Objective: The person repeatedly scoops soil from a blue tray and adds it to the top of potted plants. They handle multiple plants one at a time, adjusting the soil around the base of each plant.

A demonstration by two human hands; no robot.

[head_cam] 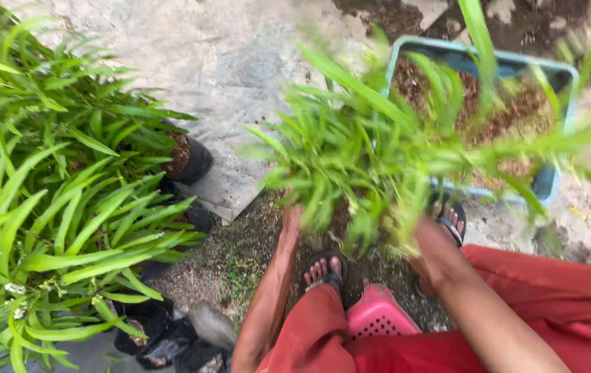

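Note:
A leafy green plant (351, 152) with long narrow blades is held up in front of me, blurred by motion. My left hand (291, 220) reaches up into its base from the left; the fingers are buried in the leaves. On the other side my right hand (428, 238) comes under the same clump, with its fingers hidden too. What the plant is rooted in cannot be seen. I sit on a pink plastic stool (377, 314) in red trousers, sandalled feet (323, 271) on the soil.
A blue crate (551, 181) filled with brown husk or soil lies behind the plant. A mass of similar plants in black bags (188, 157) fills the left side. More black bags (161, 335) lie at the bottom. A concrete slab (233, 62) runs behind.

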